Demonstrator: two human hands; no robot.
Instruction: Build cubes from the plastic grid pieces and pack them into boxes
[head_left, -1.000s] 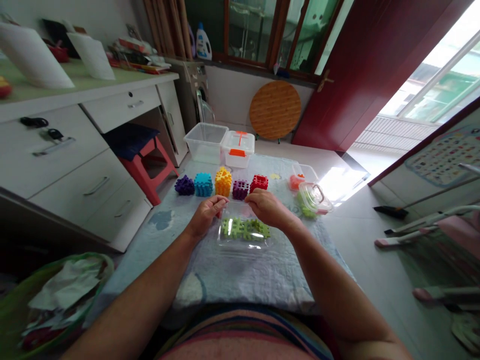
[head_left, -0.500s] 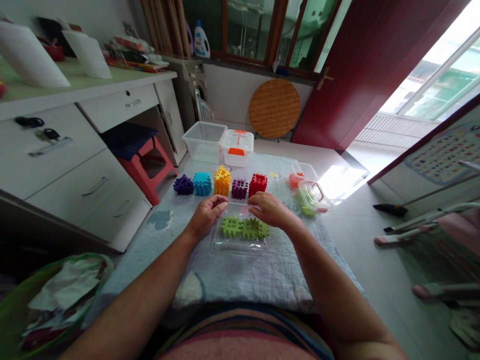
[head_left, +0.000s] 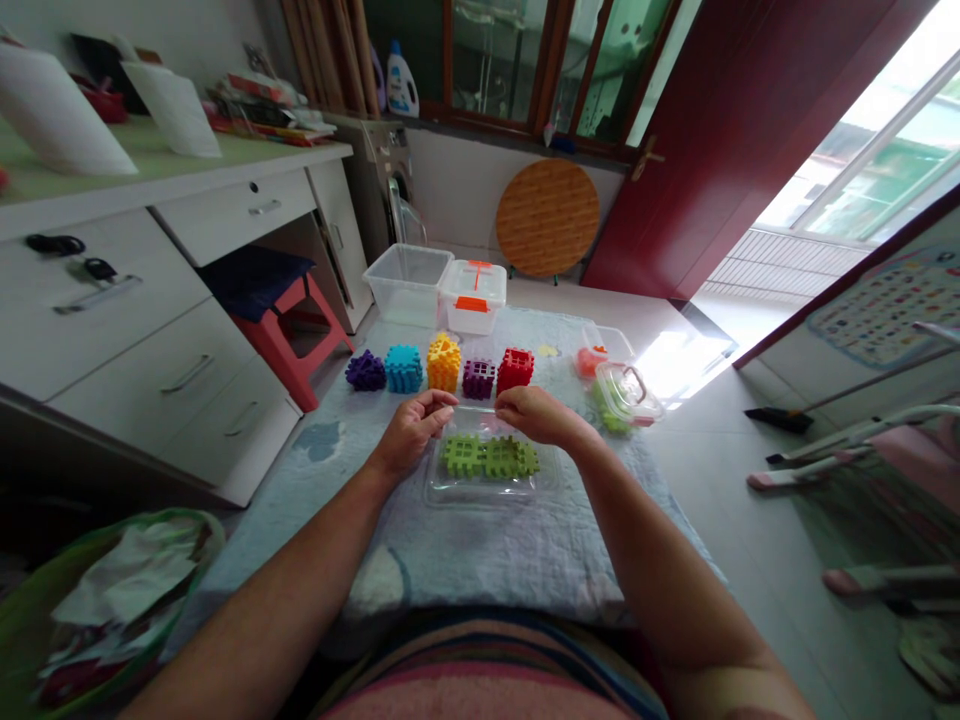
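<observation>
A clear plastic box (head_left: 480, 494) lies on the cloth in front of me, with light green waffle blocks (head_left: 491, 456) in it, some linked side by side. At its far left corner my left hand (head_left: 415, 425) is closed, thumb and fingers pinching the rim. My right hand (head_left: 541, 413) has its fingers curled down over the far right edge; the fingertips are partly hidden. Just beyond the hands stand block stacks in a row: a dark purple pile (head_left: 366, 371), a blue stack (head_left: 404, 368), a yellow stack (head_left: 444, 362), a purple cube (head_left: 478, 378) and a red cube (head_left: 515, 370).
An open clear bin (head_left: 409, 285) and a lidded box with orange latches (head_left: 474, 297) stand at the far edge. On the right are a small box with orange-red pieces (head_left: 604, 348) and a handled one (head_left: 628, 392) by green pieces. A red stool (head_left: 300, 335) stands left.
My right hand's fingers have curled further down at the box's far edge. The left hand keeps its pinch, and the blocks stay where they were.
</observation>
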